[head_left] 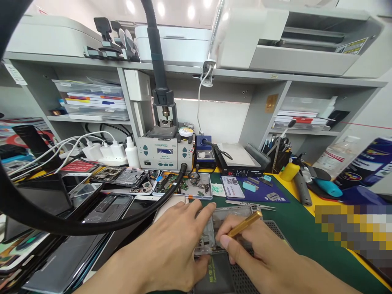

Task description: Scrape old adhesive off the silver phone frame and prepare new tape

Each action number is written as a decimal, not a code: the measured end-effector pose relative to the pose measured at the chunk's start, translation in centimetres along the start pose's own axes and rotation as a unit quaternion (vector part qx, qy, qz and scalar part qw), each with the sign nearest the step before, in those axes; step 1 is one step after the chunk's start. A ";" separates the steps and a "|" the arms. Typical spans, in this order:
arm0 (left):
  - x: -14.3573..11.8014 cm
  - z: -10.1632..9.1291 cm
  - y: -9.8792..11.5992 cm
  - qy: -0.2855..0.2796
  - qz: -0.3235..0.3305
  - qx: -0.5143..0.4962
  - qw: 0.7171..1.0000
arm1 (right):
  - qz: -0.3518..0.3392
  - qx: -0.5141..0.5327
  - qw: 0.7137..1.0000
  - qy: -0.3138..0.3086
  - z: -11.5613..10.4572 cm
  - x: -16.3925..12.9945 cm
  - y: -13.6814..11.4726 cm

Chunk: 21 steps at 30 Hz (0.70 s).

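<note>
My left hand (174, 239) is closed on the near left part of an opened phone frame (234, 212), its thumb below the near edge and its fingers across the far side. In my right hand (254, 247) is a slim gold pen-shaped tool (246, 223), pinched between thumb and fingers and tilted over the frame. The tool's tip is hidden by my fingers, so its kind does not show. Under the frame lie a dark pad with green lettering (219, 273) and a black perforated mat (243, 277).
Tweezers (249, 204) lie just beyond the frame. A tray of small parts (199, 190) stands before a hot-air station (165, 153). Its black hose (101, 226) arches across the left side, over several phones (82, 249). Blades (272, 197) rest on a blue mat (254, 192).
</note>
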<state>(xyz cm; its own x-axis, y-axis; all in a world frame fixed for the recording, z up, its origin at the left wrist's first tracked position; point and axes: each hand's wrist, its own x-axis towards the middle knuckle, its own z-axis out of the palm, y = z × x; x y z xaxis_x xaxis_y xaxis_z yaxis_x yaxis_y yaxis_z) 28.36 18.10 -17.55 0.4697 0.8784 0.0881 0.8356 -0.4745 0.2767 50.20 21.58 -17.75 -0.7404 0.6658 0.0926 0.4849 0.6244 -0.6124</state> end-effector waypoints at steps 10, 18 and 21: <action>0.2 0.0 -0.1 -0.005 -0.002 -0.007 1.000 | -0.023 -0.003 1.000 0.007 0.1 0.2 -0.1; 0.1 0.4 -0.2 -0.004 -0.006 0.003 1.000 | -0.031 -0.005 0.999 0.010 0.1 0.2 -0.1; 0.1 0.5 -0.3 0.002 0.000 0.009 1.000 | -0.031 0.005 0.999 0.026 0.2 0.3 0.0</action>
<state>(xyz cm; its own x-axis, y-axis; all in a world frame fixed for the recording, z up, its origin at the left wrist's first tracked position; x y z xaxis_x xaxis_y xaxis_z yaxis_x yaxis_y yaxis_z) 28.29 18.26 -18.11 0.4679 0.8790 0.0921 0.8409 -0.4748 0.2598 49.86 21.72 -17.82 -0.7437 0.6461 0.1718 0.4336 0.6618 -0.6116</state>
